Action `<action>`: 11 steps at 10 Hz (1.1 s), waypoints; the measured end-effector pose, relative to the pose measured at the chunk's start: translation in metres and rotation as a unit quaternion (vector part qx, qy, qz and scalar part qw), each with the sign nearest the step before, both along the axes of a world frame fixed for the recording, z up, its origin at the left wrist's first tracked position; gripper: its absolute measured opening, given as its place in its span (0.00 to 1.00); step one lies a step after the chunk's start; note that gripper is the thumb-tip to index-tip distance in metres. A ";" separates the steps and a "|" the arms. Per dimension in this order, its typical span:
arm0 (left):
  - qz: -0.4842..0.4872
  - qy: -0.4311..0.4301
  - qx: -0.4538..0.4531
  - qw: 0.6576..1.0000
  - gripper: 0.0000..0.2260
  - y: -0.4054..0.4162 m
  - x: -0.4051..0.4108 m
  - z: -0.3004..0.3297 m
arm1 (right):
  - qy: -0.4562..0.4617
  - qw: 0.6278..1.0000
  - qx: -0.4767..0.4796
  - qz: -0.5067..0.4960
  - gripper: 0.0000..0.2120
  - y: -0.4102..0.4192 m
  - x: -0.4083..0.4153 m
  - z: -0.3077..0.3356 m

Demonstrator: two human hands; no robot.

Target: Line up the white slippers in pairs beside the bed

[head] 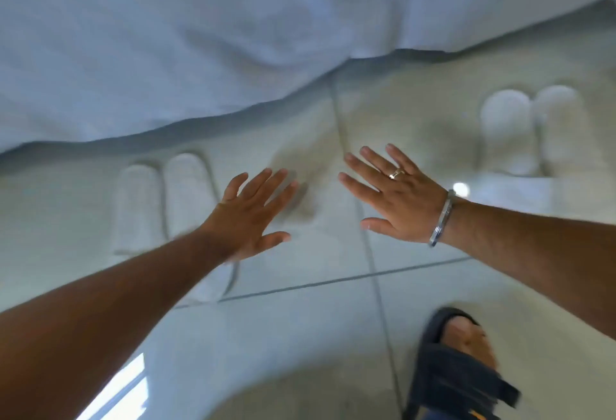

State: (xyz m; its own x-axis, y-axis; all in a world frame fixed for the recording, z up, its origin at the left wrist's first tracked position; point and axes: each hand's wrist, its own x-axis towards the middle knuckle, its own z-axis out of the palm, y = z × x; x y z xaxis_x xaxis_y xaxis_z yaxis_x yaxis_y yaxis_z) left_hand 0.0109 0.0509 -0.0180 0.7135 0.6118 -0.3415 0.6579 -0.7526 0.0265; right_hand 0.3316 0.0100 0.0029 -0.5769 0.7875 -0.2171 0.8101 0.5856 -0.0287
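Two pairs of white slippers lie on the pale tiled floor beside the bed (200, 53), whose white sheet hangs across the top of the view. The left pair (160, 206) lies side by side, toes toward the bed, partly hidden by my left forearm. The right pair (533, 129) sits close together at the far right. My left hand (250, 216) hovers just right of the left pair, fingers spread, holding nothing. My right hand (396, 196), with a ring and a metal bangle, is spread flat over bare floor between the pairs, also holding nothing.
My right foot in a dark sandal (456, 369) stands on the tiles at the lower right. Grey grout lines cross the floor (333, 253). A bright patch of light (120, 389) falls at the lower left.
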 end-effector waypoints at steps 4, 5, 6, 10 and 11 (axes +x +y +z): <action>0.127 0.145 -0.058 0.980 0.45 -0.048 -0.295 0.025 | -0.006 0.992 -0.117 0.048 0.45 0.020 -0.291 -0.024; 0.132 0.130 -0.051 0.981 0.45 -0.051 -0.288 0.014 | -0.020 0.991 -0.126 0.034 0.46 0.015 -0.293 -0.031; 0.168 0.108 -0.036 0.979 0.45 -0.051 -0.277 -0.001 | -0.035 0.993 -0.115 0.021 0.46 0.004 -0.301 -0.037; 0.196 0.165 -0.063 0.964 0.48 -0.050 -0.263 0.004 | -0.002 0.992 -0.125 -0.011 0.44 -0.002 -0.291 -0.007; 0.214 0.188 -0.077 0.956 0.49 -0.048 -0.247 0.014 | 0.040 0.993 -0.111 -0.007 0.42 -0.008 -0.269 0.029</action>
